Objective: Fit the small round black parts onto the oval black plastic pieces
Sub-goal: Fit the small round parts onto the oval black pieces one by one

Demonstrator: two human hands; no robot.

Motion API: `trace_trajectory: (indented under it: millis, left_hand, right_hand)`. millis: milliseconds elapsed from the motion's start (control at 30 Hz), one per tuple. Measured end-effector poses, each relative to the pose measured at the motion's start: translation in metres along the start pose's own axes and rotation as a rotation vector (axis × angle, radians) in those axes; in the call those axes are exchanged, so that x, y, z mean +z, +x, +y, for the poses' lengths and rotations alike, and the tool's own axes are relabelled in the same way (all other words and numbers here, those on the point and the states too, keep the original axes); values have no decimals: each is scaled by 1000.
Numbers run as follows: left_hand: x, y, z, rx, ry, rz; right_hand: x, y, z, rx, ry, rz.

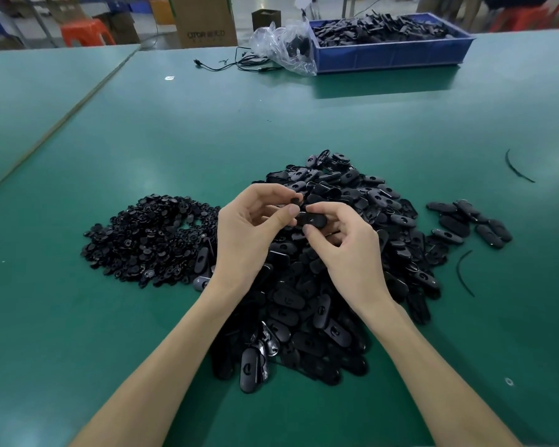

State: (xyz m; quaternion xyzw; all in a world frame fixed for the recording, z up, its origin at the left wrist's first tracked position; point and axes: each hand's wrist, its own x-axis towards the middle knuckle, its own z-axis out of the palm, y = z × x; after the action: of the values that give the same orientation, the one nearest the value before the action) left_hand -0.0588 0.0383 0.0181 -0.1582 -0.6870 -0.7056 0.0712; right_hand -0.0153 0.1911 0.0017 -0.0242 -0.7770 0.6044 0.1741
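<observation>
- Fingers (273,192) of the left hand (249,230) are curled, and the index tip and thumb pinch a small round black part (293,200).
- The right hand (346,250) grips an oval black piece (311,220) between thumb and index finger, with its other fingers curled underneath.
- The round part sits just beside the left end of the oval piece. Whether the two touch cannot be made out.
- Fingers cover much of the held oval piece, so its opening is hard to see.
- The hands and wrists hide the middle of the big heap of oval pieces (307,317) below them.
- Both bare forearms are cut off at the bottom edge. They rise from there and converge, so the hands meet over the far part of the heap with thumbs toward the camera.
- A pile of round parts (149,240) lies to the left of the heap on the green table (207,133). Its near edge touches the oval pieces.
- A smaller cluster of oval pieces (471,221) lies to the right of the heap.
- Two thin black strips, one (517,169) farther back and one (462,272) nearer, lie on the right of the table.
- At the far edge stands a blue crate (391,58) filled with a blurred jumble of black pieces.
- A crumpled clear plastic bag (281,43) lies against the crate's left end, with a black cable (239,62) beside it.
- Behind the table stand a cardboard box (204,21) and an orange stool (86,32).
</observation>
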Motion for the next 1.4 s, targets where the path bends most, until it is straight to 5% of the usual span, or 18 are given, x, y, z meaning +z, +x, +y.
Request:
trace_trajectory:
  millis: [367,967,1400]
  left_hand:
    - [1,-6,2,42,204,17]
    - [4,-10,-2,165,362,49]
    - [7,-12,-7,302,581,41]
  right_hand:
    - [0,0,4,-7,28,8]
    - [-4,4,2,194,514,61]
    - [-1,2,-2,131,434,-44]
